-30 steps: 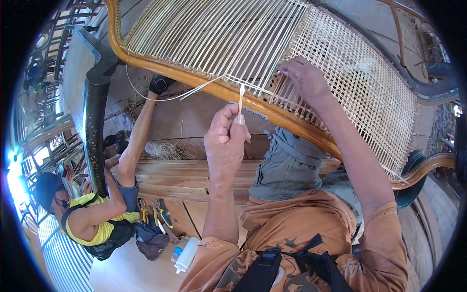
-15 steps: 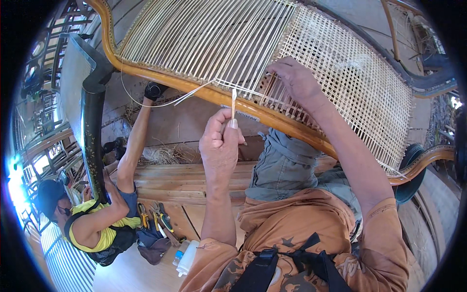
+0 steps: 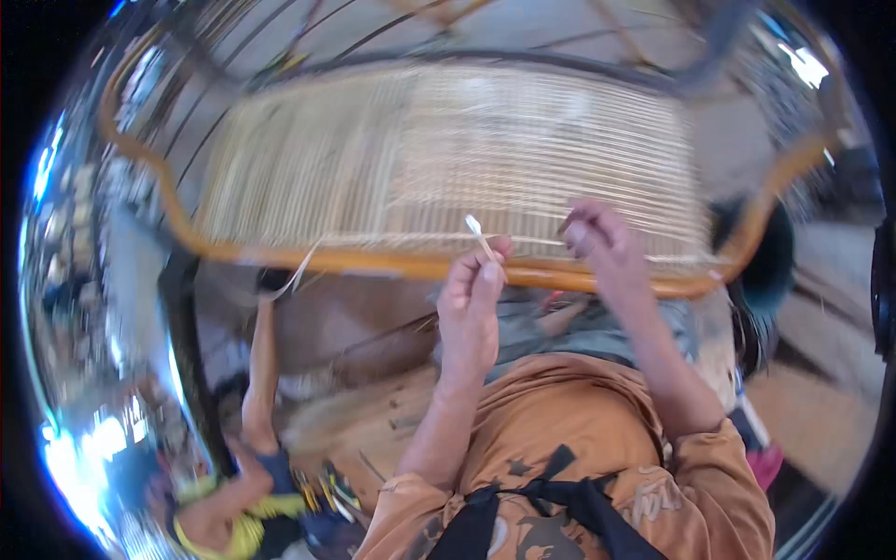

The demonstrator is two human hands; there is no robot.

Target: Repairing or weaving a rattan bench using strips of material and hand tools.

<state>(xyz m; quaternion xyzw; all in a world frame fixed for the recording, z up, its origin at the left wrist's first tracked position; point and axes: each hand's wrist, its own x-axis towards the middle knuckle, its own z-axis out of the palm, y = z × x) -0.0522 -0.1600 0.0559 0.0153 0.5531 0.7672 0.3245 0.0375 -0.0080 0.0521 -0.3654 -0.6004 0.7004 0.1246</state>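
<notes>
My left hand (image 3: 471, 313) is closed, pinching a thin stick with a flat, whitish tip (image 3: 474, 227) that points up toward the cane. My right hand (image 3: 609, 243) hovers at the near edge of the woven cane panel (image 3: 532, 131), thumb and fingers drawn together. Something small and brown seems to show at its fingertips, but blur hides what it is. The cane is densely woven on the right and mostly parallel strands on the left. It spans a curved, honey-coloured wooden frame (image 3: 551, 274). Loose pale strands (image 3: 303, 271) hang over the front rail, left of my hands.
At lower left sits a co-worker in a yellow top (image 3: 224, 532), one leg stretched toward the frame. Several pliers (image 3: 331, 490) lie beside them. A dark curved wooden piece (image 3: 182, 317) stands at left; a dark greenish round object (image 3: 765, 247) is at right.
The view has swung, blurring the scene and showing more of the frame. My right hand has drawn back from the cane toward the front rail. My left hand still holds the stick, now tilted left.
</notes>
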